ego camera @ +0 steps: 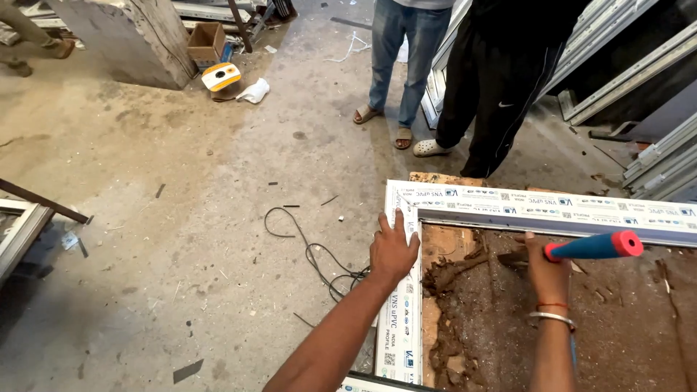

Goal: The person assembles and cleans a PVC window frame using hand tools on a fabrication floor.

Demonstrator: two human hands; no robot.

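- Now, the left hand [393,250] lies flat on the left bar of the white frame [404,319], fingers spread, palm down; its grip is released, it only presses on the bar near the corner.
- The right hand [546,270] is clenched around a tool [594,247] with a blue handle and a red end cap; the handle points to the right, just under the top bar of the frame.
- The head of the tool is hidden behind the hand, so I cannot tell its kind.
- On the right wrist there is a metal bangle [553,317] and a thin red thread just above it.
- The frame lies on a board [508,327] covered with brown dirt and clumps; the top bar and the left bar meet in a corner just above the left hand.
- A black cable [312,254] curls on the concrete floor [181,218], just left of the frame.
- Behind the frame stand two other persons: one in jeans [399,51] with sandals, one in black trousers [501,80] with light shoes.
- Far on the left, near a concrete pillar [138,36], there is a cardboard box [206,41] and a round yellow and white thing [221,76].
- More white profiles [639,72] lean at the right edge.
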